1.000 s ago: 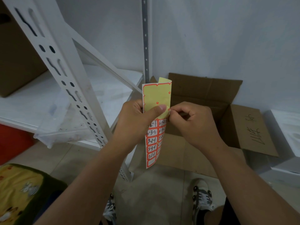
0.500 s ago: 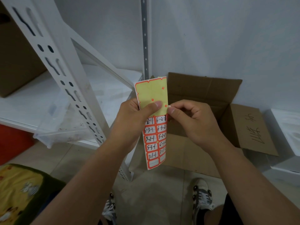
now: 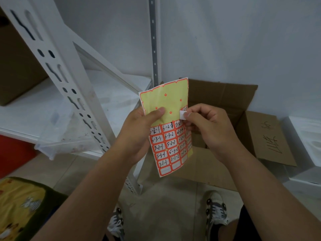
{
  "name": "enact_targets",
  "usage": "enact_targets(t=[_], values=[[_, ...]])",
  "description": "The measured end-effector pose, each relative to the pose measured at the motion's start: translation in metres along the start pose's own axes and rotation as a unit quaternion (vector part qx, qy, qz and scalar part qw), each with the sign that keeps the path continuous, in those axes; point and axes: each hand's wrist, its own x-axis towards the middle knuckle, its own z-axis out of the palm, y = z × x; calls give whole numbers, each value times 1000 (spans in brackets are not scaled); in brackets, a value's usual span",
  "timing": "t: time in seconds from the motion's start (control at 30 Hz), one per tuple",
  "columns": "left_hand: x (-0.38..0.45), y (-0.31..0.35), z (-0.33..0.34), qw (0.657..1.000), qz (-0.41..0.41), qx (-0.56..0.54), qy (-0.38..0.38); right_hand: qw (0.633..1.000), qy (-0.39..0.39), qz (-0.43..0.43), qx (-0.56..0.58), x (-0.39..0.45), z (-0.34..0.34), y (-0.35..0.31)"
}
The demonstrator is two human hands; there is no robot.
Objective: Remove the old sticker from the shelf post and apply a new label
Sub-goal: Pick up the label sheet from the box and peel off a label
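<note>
Lifted since before — label (image 3: 182, 115), half-hidden by right hand (image 3: 206, 129) fingers (image 3: 191, 114).

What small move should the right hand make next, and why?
Probably pull the small white label fully away from the label sheet: the right hand pinches its lifted corner, while the left hand holds the sheet steady.

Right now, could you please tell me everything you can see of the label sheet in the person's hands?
The label sheet is a paper strip held upright in front of the cardboard box. Its upper part is bare yellow backing with labels already gone; below are rows of white, red-bordered labels with handwritten numbers such as 6-3-1 and 5-2-2, the lowest blank. The left hand holds it, thumb on the backing; the right hand pinches a small white label at its right edge.
</note>
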Motion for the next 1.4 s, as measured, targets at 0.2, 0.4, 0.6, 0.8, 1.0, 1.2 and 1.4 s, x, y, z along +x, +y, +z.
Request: enact_targets(t=[0.2, 0.4, 0.6, 0.8, 1.0, 1.2, 1.4], values=[[5, -1, -1, 997, -32, -71, 24, 996, 71, -51, -5, -2, 0, -1], [10, -4, 0, 988, -59, -137, 28, 995, 75, -71, -13, -3, 7, 0], [16, -10, -1, 982, -89, -164, 35, 991, 78, 70, 83, 3, -1, -1], [30, -21, -1, 988, -87, -117, 60, 980, -55, 183, 55, 9, -13, 3], [51, -50, 3, 997, -66, 33, 31, 969, -13, 248, 12, 18, -17, 24], [77, -102, 15, 979, -72, 187, 23, 950, -2, 235, -203, 25, -19, 38], [112, -164, 19, 950, -116, 288, 29, 958, 100, 147, -223, 38, -26, 46]])
